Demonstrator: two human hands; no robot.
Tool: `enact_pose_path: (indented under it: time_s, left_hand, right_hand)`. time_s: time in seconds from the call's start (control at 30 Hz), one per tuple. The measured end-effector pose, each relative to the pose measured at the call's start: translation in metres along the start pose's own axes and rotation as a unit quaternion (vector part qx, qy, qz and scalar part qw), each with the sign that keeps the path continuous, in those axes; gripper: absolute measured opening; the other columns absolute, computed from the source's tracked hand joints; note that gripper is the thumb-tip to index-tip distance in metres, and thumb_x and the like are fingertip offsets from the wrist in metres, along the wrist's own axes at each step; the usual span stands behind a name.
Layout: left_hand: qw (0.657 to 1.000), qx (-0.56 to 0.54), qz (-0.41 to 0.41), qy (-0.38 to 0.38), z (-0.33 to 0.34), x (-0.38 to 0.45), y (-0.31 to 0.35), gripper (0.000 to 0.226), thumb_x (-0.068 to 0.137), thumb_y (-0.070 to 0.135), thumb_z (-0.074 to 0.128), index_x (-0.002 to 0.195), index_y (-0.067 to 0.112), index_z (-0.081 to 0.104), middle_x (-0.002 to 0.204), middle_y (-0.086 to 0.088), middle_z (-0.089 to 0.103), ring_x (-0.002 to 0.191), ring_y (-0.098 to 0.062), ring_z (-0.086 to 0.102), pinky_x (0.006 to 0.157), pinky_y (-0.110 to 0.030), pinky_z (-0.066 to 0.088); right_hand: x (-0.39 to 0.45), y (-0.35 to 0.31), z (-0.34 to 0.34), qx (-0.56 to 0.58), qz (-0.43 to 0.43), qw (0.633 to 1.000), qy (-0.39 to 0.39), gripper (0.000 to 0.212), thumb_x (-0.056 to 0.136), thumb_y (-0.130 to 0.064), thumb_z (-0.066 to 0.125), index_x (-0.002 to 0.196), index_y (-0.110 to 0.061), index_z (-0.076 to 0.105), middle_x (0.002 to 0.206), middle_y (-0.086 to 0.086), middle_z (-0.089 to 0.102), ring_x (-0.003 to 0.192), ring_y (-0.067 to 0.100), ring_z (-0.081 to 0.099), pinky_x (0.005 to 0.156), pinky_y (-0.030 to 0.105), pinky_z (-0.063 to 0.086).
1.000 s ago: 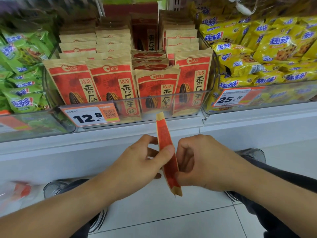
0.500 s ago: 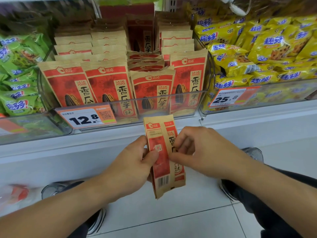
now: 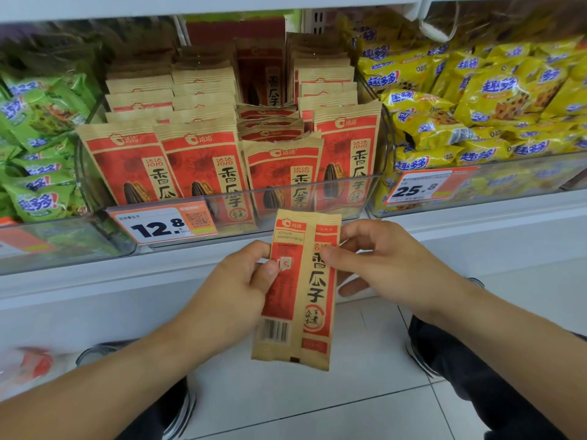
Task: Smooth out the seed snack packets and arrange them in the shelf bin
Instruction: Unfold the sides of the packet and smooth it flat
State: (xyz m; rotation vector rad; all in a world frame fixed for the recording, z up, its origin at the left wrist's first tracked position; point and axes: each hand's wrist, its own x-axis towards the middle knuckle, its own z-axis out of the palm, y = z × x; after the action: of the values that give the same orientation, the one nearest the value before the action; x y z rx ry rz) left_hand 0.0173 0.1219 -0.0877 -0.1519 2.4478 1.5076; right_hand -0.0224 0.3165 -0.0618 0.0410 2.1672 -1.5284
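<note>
I hold one red and tan seed packet [image 3: 298, 296] upright in front of the shelf, folded along its length, with barcode and back text facing me. My left hand [image 3: 235, 290] pinches its left edge with the thumb on the front. My right hand [image 3: 381, 265] grips its right edge near the top. Above it stands the clear shelf bin [image 3: 317, 192], filled with rows of the same seed packets [image 3: 203, 166] standing upright; the third row from the left sits lower than the others.
Green snack bags [image 3: 35, 160] fill the bin on the left and yellow cookie bags [image 3: 476, 100] the bin on the right. Price tags 12.8 [image 3: 158, 227] and 25.8 [image 3: 419, 188] hang on the bin fronts. White shelf ledge and tiled floor lie below, with my shoes.
The packet was edge-on a second ago; it has been turned and raised so its back faces me. Both hands shifted up its sides.
</note>
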Motion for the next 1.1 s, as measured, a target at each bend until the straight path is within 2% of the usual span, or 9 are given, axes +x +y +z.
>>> enact_pose_path:
  time_s: [0.1,0.2,0.33,0.43,0.53,0.67,0.77,0.9,1.1]
  left_hand:
    - [0.995,0.086,0.029,0.029,-0.003,0.003,-0.001,0.023,0.103,0.028,0.041,0.09,0.024,0.059,0.081,0.003,0.07,0.075,-0.012,0.066,0.062,-0.022,0.047]
    - [0.991,0.119,0.042,0.032,-0.005,0.004,-0.002,0.025,0.103,0.034,0.037,0.088,0.026,0.056,0.08,0.006,0.066,0.072,-0.007,0.061,0.063,-0.022,0.045]
    - [0.997,0.066,0.03,0.023,-0.005,0.002,-0.003,0.014,0.1,0.039,0.042,0.11,0.037,0.052,0.091,0.014,0.069,0.08,0.002,0.066,0.074,-0.022,0.054]
    - [0.999,0.016,0.046,0.011,-0.001,-0.001,0.0,0.033,0.088,0.054,0.049,0.119,0.044,0.045,0.101,0.018,0.066,0.084,0.008,0.065,0.068,-0.009,0.051]
    - [0.998,0.026,0.06,-0.009,0.002,-0.002,0.001,0.058,0.07,0.069,0.047,0.124,0.049,0.042,0.102,0.025,0.063,0.088,0.01,0.064,0.069,-0.008,0.051]
    - [0.995,0.057,0.079,-0.023,0.003,-0.001,0.002,0.023,0.089,0.051,0.05,0.111,0.058,0.045,0.106,0.023,0.064,0.086,0.005,0.066,0.064,-0.008,0.049]
    - [0.995,0.049,0.076,-0.035,0.006,0.0,-0.002,0.017,0.097,0.041,0.048,0.108,0.055,0.048,0.104,0.017,0.066,0.085,0.0,0.067,0.066,-0.012,0.05]
    - [0.994,0.044,0.072,-0.066,0.01,0.003,-0.013,0.051,0.093,0.058,0.036,0.136,0.034,0.049,0.112,0.007,0.068,0.101,-0.011,0.067,0.093,-0.039,0.053]
    - [0.995,0.016,0.077,-0.068,0.012,0.006,-0.018,0.041,0.095,0.049,0.036,0.127,0.036,0.057,0.113,0.008,0.07,0.108,-0.014,0.066,0.097,-0.04,0.052]
  right_hand:
    - [-0.001,-0.001,0.001,0.061,0.004,0.998,-0.02,0.017,0.091,-0.013,0.069,0.101,-0.001,0.066,0.089,0.014,0.076,0.072,0.023,0.071,0.067,0.034,0.063]
    - [-0.003,-0.003,0.002,0.084,0.019,0.996,-0.032,0.014,0.093,-0.012,0.066,0.101,-0.001,0.064,0.088,0.014,0.077,0.07,0.026,0.071,0.067,0.036,0.062]
    - [-0.004,-0.001,0.002,0.023,-0.034,0.999,-0.009,0.013,0.089,-0.006,0.07,0.095,0.0,0.06,0.08,0.013,0.073,0.058,0.027,0.07,0.055,0.035,0.06]
    - [-0.005,0.004,0.005,-0.036,-0.101,0.994,-0.011,0.018,0.084,-0.008,0.076,0.087,-0.003,0.059,0.075,0.015,0.069,0.056,0.027,0.07,0.053,0.038,0.06]
    - [-0.007,0.008,0.007,-0.041,-0.138,0.989,-0.032,0.018,0.082,-0.008,0.078,0.081,-0.006,0.061,0.073,0.016,0.07,0.059,0.03,0.069,0.054,0.042,0.06]
    - [-0.008,0.007,0.005,-0.025,-0.157,0.986,-0.051,0.016,0.081,-0.005,0.079,0.079,-0.004,0.064,0.073,0.019,0.07,0.062,0.034,0.067,0.056,0.04,0.058]
    - [-0.009,0.005,0.005,-0.018,-0.16,0.985,-0.058,0.015,0.08,-0.003,0.079,0.075,-0.008,0.066,0.071,0.017,0.07,0.059,0.027,0.066,0.056,0.037,0.058]
    - [-0.008,0.004,0.006,-0.01,-0.146,0.988,-0.058,0.013,0.08,-0.002,0.079,0.076,-0.006,0.067,0.071,0.017,0.071,0.056,0.022,0.065,0.055,0.033,0.059]
    - [-0.01,0.002,0.006,-0.005,-0.135,0.989,-0.058,0.012,0.08,-0.004,0.08,0.078,-0.003,0.068,0.071,0.017,0.07,0.052,0.018,0.065,0.054,0.028,0.055]
